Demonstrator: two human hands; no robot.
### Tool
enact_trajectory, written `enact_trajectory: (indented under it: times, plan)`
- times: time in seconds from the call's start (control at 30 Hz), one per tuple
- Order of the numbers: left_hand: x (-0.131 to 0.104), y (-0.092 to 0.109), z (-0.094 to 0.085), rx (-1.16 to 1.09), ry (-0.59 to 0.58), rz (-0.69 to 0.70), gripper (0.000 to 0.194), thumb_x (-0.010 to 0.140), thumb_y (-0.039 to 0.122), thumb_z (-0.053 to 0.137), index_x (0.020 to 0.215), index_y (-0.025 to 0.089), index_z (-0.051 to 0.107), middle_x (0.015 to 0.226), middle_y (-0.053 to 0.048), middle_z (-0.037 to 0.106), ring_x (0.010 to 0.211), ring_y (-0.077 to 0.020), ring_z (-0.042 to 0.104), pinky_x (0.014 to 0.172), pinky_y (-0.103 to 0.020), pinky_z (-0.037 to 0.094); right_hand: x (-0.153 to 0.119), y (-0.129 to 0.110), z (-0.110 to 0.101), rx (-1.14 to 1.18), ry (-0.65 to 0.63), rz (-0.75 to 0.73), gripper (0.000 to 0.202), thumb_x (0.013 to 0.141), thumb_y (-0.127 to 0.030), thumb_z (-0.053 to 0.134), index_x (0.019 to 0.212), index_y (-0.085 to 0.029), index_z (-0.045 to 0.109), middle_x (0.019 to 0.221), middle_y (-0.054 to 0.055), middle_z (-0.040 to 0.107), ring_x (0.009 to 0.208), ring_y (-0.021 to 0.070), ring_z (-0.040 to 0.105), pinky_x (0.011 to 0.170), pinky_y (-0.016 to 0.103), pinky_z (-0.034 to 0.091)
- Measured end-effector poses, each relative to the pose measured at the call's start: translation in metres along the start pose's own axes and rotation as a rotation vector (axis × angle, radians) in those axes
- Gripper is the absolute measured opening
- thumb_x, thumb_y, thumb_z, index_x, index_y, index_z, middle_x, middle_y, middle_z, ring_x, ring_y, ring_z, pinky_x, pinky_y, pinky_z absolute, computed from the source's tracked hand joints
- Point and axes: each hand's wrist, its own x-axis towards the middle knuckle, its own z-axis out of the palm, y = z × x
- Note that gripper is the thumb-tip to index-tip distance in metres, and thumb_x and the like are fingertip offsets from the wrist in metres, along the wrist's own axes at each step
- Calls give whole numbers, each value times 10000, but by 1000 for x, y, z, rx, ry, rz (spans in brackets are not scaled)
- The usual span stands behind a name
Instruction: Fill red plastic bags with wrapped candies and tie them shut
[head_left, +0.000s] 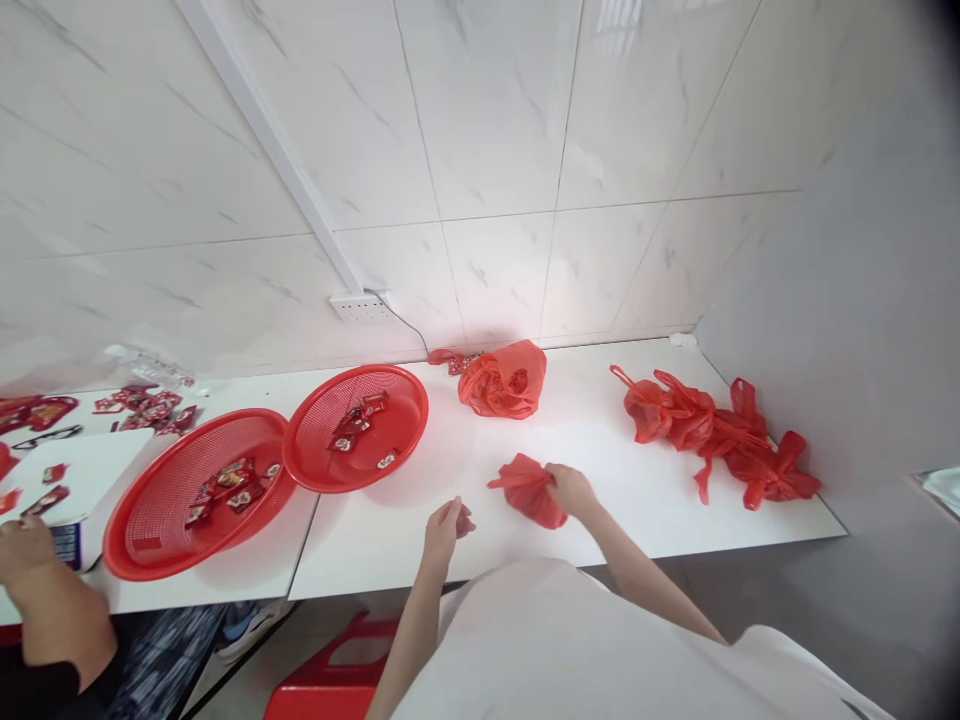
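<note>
My right hand [571,490] grips a small red plastic bag [531,490] at its right side, just above the white table [600,390]. The bag is bunched up, with a twisted end sticking out to the left. My left hand [448,528] is a short way left of the bag, apart from it. Its fingers are curled in and I see nothing held in them. On the right of the table lies a row of tied red plastic bags [679,415].
A bunched red bag [506,380] lies near the wall. Left of me, two red mesh baskets [409,440] [142,540] hold wrapped sweets. Further left are loose red packets [150,408], a white tray [112,460] and a co-worker's hand [26,550]. A red stool [330,675] stands below.
</note>
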Motion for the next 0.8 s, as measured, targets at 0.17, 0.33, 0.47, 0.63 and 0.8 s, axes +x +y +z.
enact_trajectory:
  times: [0.17,0.33,0.47,0.63,0.8]
  plan:
    - [-4,-7,-27,64,-20,107,478,759,645,597,668,176,617,566,-26,624,596,-161,618,618,-268,477,-7,85,-59,-69,74,147,332,781,-72,448,995,-208,662,1032,74,711,884,206,639,746,280,398]
    - [-6,-9,-46,120,-19,187,481,809,643,537,693,183,614,605,-38,638,634,-176,616,662,-296,482,3,127,-92,-162,419,383,321,860,-151,481,1125,-148,663,1177,190,639,1093,329,588,847,408,441]
    - [-4,-11,-45,179,-72,174,462,813,627,517,703,188,614,623,-41,636,649,-181,604,661,-298,467,39,86,-82,82,465,64,284,901,-205,473,1090,-147,677,1127,161,672,1034,273,629,888,391,479]
    - [1,-7,-32,258,-173,174,396,858,548,469,752,196,617,684,-39,651,691,-181,598,703,-306,455,101,-14,-21,390,189,-300,211,883,-186,524,962,-191,719,1092,100,698,1027,224,644,974,361,467]
    - [7,0,-29,335,-230,227,378,889,522,428,800,212,625,725,-34,661,745,-193,598,746,-310,441,159,-56,22,430,167,-217,298,867,-132,509,1086,-188,703,1280,117,613,1223,251,545,1067,418,398]
